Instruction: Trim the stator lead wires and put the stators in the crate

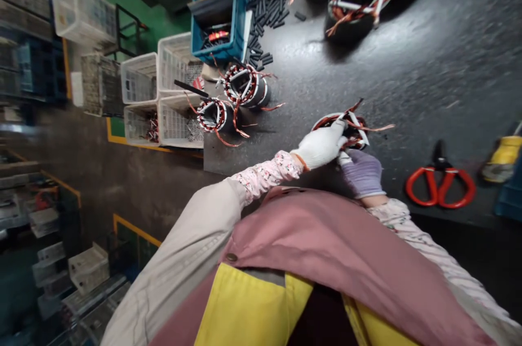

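A motor stator [359,122] with copper windings, white ties and loose wire ends stands on the dark worktop in front of me. My left hand [321,146], in a white glove, reaches over its near left rim, with fingers closed on the winding. From the near right, my right hand [362,173], in a purple glove with pale fingertips, grips the stator's near edge. Both hands partly hide the stator, and the exact wires under the fingertips cannot be made out. Red-handled cutters [440,180] lie to the right of my right hand.
Two more stators [258,90] [212,116] stand at the left. Larger stators [353,22] are at the back. Several short black tubes [269,3] lie scattered beside a blue crate [240,8]. White baskets [181,117] adjoin the worktop's left edge. A yellow-handled tool [505,155] lies far right.
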Demonstrator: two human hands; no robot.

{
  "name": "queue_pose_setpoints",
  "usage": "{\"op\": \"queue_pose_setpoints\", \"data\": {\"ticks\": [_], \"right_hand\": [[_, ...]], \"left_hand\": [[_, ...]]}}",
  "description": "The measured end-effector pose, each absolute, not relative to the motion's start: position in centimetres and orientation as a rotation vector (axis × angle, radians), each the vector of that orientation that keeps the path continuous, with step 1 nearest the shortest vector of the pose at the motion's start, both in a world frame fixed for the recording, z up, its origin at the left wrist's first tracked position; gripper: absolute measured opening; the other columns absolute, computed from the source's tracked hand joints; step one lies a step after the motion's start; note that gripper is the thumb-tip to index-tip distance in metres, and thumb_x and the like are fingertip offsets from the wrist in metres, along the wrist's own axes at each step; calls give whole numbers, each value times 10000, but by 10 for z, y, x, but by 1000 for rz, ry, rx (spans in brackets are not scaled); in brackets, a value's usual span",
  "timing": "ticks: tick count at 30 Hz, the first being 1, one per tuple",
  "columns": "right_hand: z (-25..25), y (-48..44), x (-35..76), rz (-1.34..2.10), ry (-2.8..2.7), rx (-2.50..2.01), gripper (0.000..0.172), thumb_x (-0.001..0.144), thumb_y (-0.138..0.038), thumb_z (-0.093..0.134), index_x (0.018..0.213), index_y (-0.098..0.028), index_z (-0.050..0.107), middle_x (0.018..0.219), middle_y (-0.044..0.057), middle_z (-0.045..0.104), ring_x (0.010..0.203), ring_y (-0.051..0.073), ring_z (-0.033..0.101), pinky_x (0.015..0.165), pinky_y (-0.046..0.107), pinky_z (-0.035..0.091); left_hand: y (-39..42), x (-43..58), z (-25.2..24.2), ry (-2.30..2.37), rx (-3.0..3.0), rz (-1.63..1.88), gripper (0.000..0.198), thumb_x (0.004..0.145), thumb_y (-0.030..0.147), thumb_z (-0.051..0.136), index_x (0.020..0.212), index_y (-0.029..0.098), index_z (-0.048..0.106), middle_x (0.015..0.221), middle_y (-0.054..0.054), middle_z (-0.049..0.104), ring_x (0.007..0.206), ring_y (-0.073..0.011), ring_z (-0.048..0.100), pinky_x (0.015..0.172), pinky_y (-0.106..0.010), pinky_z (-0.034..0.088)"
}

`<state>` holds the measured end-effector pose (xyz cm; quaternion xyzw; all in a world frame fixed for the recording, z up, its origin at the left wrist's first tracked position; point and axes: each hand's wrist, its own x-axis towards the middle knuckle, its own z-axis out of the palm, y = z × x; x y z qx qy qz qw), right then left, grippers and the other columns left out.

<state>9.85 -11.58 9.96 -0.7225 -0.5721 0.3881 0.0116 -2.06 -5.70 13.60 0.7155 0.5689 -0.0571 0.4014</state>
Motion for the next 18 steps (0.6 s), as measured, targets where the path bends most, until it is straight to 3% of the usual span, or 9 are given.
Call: {"op": "queue_pose_setpoints", "data": {"ticks": [3,8,11,14,16,18], "right_hand": [[98,-102,98,1226,-1833,-2198,403,814,-354,385,950,-137,696,942,157,692,935,293,623,760,356,448],[109,-92,116,1385,-1924,-2050,356,805,-349,454,957,-158,712,918,113,709,886,256,653,761,330,482],[118,-82,144,1045,-2079,-1989,451,858,-382,403,1128,-146,676,1065,144,685,943,296,647,780,397,497],[117,-54,165,594,-2478,-1497,459,893,-329,350,1213,-162,634,1239,139,614,1063,297,598,845,430,495],[107,-34,169,572,-2745,-1121,436,890,-308,364,1196,-174,643,1320,118,563,1134,296,552,911,439,477],[95,-27,166,649,-2881,-1063,440,880,-342,392,1196,-169,645,1315,132,555,1097,300,562,892,433,487]], "left_hand": [[-48,-19,133,1389,1796,-186,456,970,352,400,1343,94,454,1148,-139,665,1012,-219,650,901,-318,480],[-52,-28,118,1378,1689,53,319,930,308,482,1173,146,610,1129,-66,678,1012,-165,630,912,-258,468],[-63,-32,117,1577,1619,153,322,926,272,464,1208,197,600,1070,-37,700,971,-170,649,893,-272,482],[-65,-35,131,1697,1654,247,345,939,261,444,1255,220,575,1113,-32,691,1015,-168,645,926,-264,469],[-65,-35,148,1758,1707,359,358,960,255,396,1275,221,562,1173,-35,668,1051,-149,631,936,-240,460],[-74,-32,164,1747,1799,360,350,962,253,386,1251,229,583,1155,-32,675,1038,-144,630,902,-232,472]]}}
